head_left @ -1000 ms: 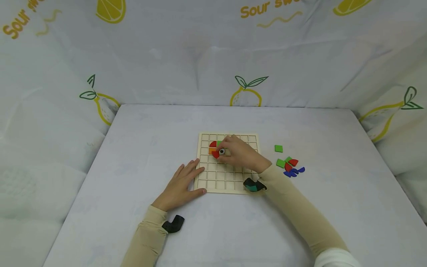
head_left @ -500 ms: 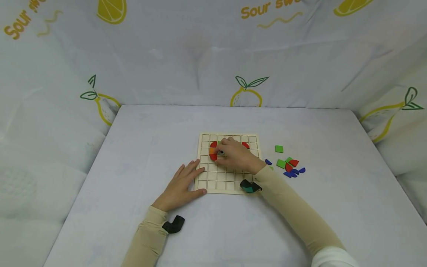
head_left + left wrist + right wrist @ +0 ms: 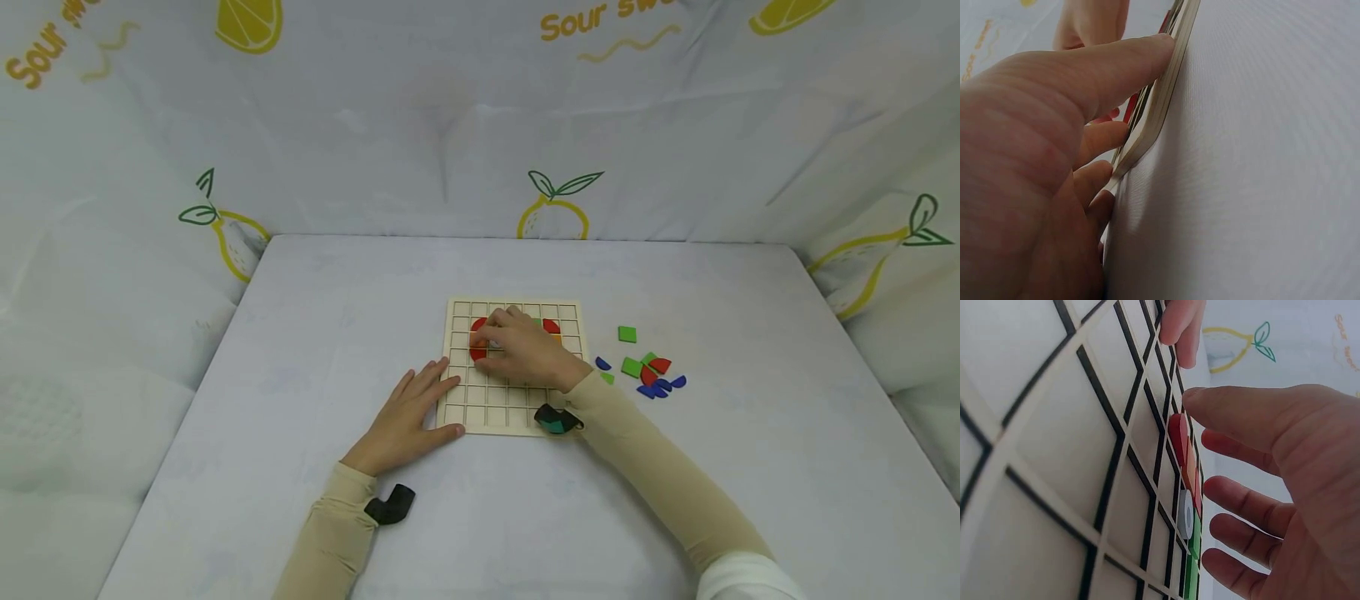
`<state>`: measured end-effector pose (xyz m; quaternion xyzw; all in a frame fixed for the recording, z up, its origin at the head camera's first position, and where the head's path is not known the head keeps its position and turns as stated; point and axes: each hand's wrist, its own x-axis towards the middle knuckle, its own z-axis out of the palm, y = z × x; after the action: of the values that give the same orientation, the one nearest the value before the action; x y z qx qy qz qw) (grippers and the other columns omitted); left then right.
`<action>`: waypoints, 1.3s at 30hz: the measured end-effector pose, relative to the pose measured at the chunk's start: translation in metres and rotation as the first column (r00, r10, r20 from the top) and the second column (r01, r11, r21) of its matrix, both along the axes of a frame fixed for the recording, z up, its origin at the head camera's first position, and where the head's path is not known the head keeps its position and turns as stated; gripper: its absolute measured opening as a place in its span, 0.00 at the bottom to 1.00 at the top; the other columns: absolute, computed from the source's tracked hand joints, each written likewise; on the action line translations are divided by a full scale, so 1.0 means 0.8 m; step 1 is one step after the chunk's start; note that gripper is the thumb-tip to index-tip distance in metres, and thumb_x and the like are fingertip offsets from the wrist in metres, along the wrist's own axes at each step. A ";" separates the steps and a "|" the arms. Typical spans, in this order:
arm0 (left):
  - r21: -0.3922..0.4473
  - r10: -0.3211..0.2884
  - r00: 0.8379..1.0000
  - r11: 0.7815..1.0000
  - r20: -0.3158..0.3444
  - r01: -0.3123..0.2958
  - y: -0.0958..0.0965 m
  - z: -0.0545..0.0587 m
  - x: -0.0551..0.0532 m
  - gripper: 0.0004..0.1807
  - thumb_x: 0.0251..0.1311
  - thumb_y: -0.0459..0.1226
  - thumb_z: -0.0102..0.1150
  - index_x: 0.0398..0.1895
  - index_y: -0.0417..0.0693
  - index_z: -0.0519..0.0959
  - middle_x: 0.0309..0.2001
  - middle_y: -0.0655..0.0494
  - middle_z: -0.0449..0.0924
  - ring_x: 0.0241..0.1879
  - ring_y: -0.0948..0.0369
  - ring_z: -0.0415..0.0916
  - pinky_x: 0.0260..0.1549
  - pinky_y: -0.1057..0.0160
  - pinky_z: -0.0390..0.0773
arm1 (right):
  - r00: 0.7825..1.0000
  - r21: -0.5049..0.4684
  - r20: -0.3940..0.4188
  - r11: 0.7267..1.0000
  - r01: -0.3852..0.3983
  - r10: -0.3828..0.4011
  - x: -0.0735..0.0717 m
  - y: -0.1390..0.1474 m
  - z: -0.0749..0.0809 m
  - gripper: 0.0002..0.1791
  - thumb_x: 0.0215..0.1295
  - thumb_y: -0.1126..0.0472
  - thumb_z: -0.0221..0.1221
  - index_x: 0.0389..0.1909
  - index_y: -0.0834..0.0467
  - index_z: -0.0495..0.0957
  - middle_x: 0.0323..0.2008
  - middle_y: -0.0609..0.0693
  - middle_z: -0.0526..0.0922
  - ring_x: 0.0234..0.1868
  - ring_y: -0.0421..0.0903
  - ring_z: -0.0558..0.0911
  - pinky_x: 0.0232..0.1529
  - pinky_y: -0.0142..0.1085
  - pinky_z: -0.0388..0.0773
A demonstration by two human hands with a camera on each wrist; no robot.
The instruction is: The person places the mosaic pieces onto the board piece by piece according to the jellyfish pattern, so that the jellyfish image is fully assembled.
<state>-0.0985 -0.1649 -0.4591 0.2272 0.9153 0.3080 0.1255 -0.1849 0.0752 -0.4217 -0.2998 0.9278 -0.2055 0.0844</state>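
A pale wooden grid board [image 3: 495,412] lies on the white table. My left hand [image 3: 408,421] rests spread at its left edge, with the thumb on the near corner. Over the upper part of the board is my right hand [image 3: 528,350], its fingers loosely bent and pinching nothing. In the right wrist view a red quarter-round piece [image 3: 1179,434] lies in the grid near the thumb tip. Beside it are an orange piece [image 3: 1189,469], a white round eye piece [image 3: 1185,514] and green pieces [image 3: 1195,534]. The right hand hides part of this pattern in the head view.
Right of the board lie loose pieces: a green square [image 3: 627,334], another green square [image 3: 632,367], red quarter-rounds [image 3: 660,365] and several blue half-rounds [image 3: 678,382]. One blue half-round [image 3: 603,363] lies close to the board's right edge. A lemon-print cloth [image 3: 450,125] hangs behind the table.
The red quarter-round held tilted in my right hand a second ago now lies in the grid below the orange piece. The right hand has let go and shifted slightly left. My left hand stays put.
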 end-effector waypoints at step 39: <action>0.013 0.002 1.000 1.000 -0.005 -0.002 0.000 0.002 0.002 0.41 0.63 0.53 0.66 0.77 0.50 0.64 0.83 0.57 0.46 0.83 0.55 0.41 0.82 0.49 0.37 | 0.996 0.001 0.028 0.996 0.085 -0.085 -0.001 0.016 0.006 0.13 0.69 0.54 0.63 0.51 0.51 0.84 0.52 0.49 0.81 0.54 0.49 0.73 0.56 0.44 0.77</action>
<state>-0.0970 -0.1646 -0.4572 0.2278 0.9138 0.3136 0.1215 -0.1854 0.0883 -0.4169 -0.2573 0.9383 -0.2132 0.0888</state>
